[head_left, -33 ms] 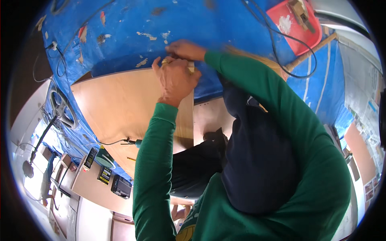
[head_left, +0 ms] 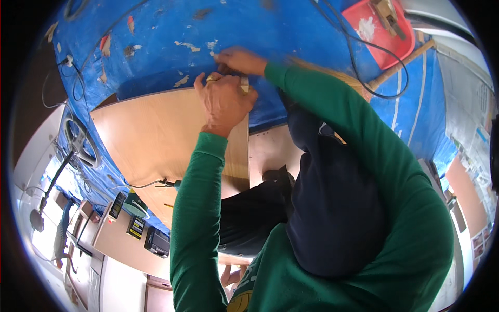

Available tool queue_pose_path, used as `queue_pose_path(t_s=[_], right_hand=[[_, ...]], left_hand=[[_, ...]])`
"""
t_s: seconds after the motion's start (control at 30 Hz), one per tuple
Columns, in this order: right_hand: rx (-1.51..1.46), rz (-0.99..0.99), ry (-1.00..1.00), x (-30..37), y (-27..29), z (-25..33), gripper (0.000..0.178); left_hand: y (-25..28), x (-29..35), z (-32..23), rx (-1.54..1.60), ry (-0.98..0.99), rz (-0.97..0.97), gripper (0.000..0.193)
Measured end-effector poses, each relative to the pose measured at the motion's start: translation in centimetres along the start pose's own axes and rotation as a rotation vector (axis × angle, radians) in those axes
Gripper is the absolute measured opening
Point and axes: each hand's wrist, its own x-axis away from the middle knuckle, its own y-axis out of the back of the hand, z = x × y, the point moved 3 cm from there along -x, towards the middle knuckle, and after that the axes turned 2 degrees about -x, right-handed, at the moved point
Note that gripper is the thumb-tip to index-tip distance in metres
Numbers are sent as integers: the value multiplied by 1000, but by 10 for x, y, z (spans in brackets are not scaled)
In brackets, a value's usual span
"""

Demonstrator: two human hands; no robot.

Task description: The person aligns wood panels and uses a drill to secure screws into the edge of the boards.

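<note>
A light wood-grain board (head_left: pixel 150 130) lies in front of me, its far edge curving across the view. My left hand (head_left: pixel 226 104), a ring on one finger, is closed over the board's far right corner. A small pale piece (head_left: pixel 245 83) shows beside that thumb; what it belongs to is hidden. Just past the corner, my right hand (head_left: pixel 241 61) reaches across with curled fingers, close to the left fingertips. Whatever its fingers hold is too hidden to make out. A second board (head_left: pixel 270 148) lies at the right, by my knee.
Blue sheeting (head_left: pixel 171 21) with pale flakes covers the floor. At the far right are a red dustpan (head_left: pixel 356 23) with a wooden tool in it, a straw broom (head_left: pixel 338 75) and a dark cable (head_left: pixel 382 96). Small boxes (head_left: pixel 136 227) stand at the lower left.
The view has shifted very slightly. Both hands stay at the board's corner.
</note>
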Motion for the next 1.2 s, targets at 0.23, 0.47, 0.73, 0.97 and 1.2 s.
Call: queue_pose_path(t_s=[0.23,0.47,0.73,0.97,1.2], right_hand=[[-276,-234,-170,50,80,31,47],[-149,-275,-163,107,83,39,41],[-18,-175,-87,135,74,63,34],[-388,-314,-195,189,56,98,37],[326,-97,-232,226,67,156,33]], left_hand=[[-1,4,-4,-136,-95,-82,31],[-5,9,-9,-151,-155,-91,29],[-7,6,-2,-89,-195,-107,30],[52,64,22,2,-52,-349,74],[139,406,153,263,909,-740,29]])
